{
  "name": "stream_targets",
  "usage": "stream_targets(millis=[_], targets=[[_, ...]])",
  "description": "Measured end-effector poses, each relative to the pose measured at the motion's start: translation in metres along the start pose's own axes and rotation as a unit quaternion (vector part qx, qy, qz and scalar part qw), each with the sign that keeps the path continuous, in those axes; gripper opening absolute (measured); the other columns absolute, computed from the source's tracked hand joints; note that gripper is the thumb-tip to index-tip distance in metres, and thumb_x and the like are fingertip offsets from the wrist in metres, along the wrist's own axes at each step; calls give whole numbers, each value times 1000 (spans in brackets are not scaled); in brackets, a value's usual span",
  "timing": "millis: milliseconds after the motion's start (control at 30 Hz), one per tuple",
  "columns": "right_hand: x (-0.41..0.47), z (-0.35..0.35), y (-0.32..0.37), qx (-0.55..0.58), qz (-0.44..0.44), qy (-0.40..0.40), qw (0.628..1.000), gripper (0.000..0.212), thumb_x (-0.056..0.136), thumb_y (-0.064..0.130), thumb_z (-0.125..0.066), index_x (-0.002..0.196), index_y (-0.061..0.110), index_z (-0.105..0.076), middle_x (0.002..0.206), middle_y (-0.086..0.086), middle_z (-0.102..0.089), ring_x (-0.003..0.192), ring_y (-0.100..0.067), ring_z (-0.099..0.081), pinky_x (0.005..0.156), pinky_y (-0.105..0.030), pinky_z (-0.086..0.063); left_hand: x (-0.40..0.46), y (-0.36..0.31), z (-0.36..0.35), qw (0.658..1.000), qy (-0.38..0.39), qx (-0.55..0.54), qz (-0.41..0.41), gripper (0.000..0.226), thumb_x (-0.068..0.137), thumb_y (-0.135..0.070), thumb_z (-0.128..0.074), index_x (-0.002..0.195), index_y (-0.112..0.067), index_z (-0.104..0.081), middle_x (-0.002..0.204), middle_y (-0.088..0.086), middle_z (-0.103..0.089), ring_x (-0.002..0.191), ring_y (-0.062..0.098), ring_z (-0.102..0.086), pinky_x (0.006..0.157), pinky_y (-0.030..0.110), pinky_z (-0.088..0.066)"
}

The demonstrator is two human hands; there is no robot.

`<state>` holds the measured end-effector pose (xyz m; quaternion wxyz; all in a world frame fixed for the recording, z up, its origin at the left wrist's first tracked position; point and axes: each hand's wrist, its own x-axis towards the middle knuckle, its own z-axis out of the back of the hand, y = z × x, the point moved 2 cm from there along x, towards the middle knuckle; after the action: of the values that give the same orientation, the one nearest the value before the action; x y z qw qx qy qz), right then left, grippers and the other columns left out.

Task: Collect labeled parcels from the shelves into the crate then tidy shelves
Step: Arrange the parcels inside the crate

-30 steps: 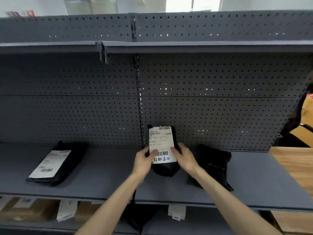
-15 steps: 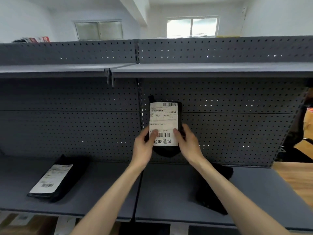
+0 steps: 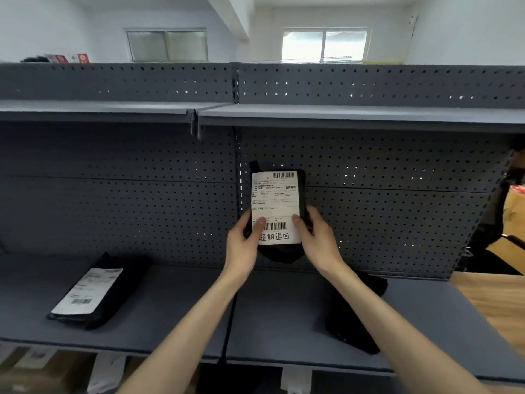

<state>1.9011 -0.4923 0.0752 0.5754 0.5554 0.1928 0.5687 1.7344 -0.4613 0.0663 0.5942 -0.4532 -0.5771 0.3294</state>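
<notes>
A small black parcel with a white shipping label and handwritten characters is held upright in front of the pegboard. My left hand grips its left edge, thumb on the label. My right hand grips its right edge, thumb on the label too. A second black parcel with a white label lies flat on the grey shelf at the left. A black parcel with no label showing lies on the shelf under my right forearm. No crate is in view.
An upper grey shelf runs across above the held parcel. Labeled packages sit on the shelf below. A wooden floor shows at the right, beside a dark chair.
Both hands have lifted the labeled parcel up off the shelf and hold it higher in front of the pegboard. My view has tilted upward, showing the windows.
</notes>
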Motion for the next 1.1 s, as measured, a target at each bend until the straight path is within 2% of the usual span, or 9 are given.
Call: stream_targets(millis=[133, 267, 433, 533, 633, 733, 833, 967, 1100], targets=[[-9, 16, 4, -22, -7, -35, 999, 32, 102, 28, -51, 132, 18, -51, 111, 11, -63, 94, 5, -61, 69, 1, -42, 4, -2, -12, 999, 39, -1, 4, 31, 102, -21, -59, 133, -17, -62, 119, -9, -73, 111, 6, -67, 98, 24, -53], [-29, 53, -3, -60, -31, -94, 993, 30, 101, 28, -53, 128, 15, -53, 110, 7, -65, 93, 0, -63, 68, 0, -42, -2, -1, -46, 995, 103, -5, -2, 30, 101, -18, -59, 131, -17, -63, 117, -10, -73, 109, 3, -67, 90, 15, -51], [-74, 120, -18, -100, -75, -178, 976, 34, 101, 25, -53, 133, 14, -51, 116, 7, -64, 90, 12, -60, 71, -4, -45, -30, 1, -115, 977, 211, -38, 11, 30, 101, -18, -60, 131, -16, -63, 117, -9, -72, 108, 2, -67, 88, 14, -51], [-112, 169, -24, -131, -97, -225, 960, 37, 100, 28, -53, 134, 15, -50, 122, 3, -65, 99, 4, -62, 81, -20, -55, -54, 0, -167, 955, 288, -66, 29, 29, 101, -21, -59, 129, -19, -64, 116, -9, -73, 106, 2, -68, 87, 17, -54], [-156, 220, -26, -148, -130, -278, 940, 41, 99, 36, -53, 137, 18, -48, 125, 5, -63, 110, -7, -61, 89, -37, -56, -85, -2, -221, 928, 360, -86, 33, 25, 103, -19, -57, 126, -15, -65, 115, -5, -74, 104, 6, -70, 83, 18, -55], [-201, 267, -19, -165, -150, -324, 919, 36, 101, 28, -52, 136, 18, -50, 126, 7, -62, 112, -7, -60, 87, -26, -55, -119, -10, -275, 899, 428, -94, 16, 24, 104, -20, -55, 124, -14, -65, 113, -6, -74, 105, 7, -69, 83, 19, -55], [-241, 313, -13, -196, -160, -373, 893, 34, 101, 25, -52, 135, 19, -51, 121, 11, -61, 107, -2, -59, 79, -12, -51, -152, -24, -327, 873, 476, -106, -1, 27, 104, -22, -54, 129, -20, -63, 113, -15, -71, 102, -3, -67, 80, 15, -54], [-291, 370, -7, -230, -179, -437, 851, 34, 100, 28, -53, 132, 15, -52, 119, 8, -63, 104, -5, -62, 79, -21, -56, -198, -39, -393, 829, 542, -137, -5, 28, 104, -23, -54, 131, -25, -62, 115, -14, -72, 106, 1, -67, 85, 21, -55], [-332, 411, -5, -253, -194, -479, 818, 30, 101, 26, -52, 129, 15, -52, 109, 13, -60, 90, 10, -58, 64, -6, -46, -241, -48, -440, 792, 590, -158, 8, 29, 105, -23, -52, 132, -24, -60, 113, -15, -72, 105, 0, -67, 81, 19, -56]])
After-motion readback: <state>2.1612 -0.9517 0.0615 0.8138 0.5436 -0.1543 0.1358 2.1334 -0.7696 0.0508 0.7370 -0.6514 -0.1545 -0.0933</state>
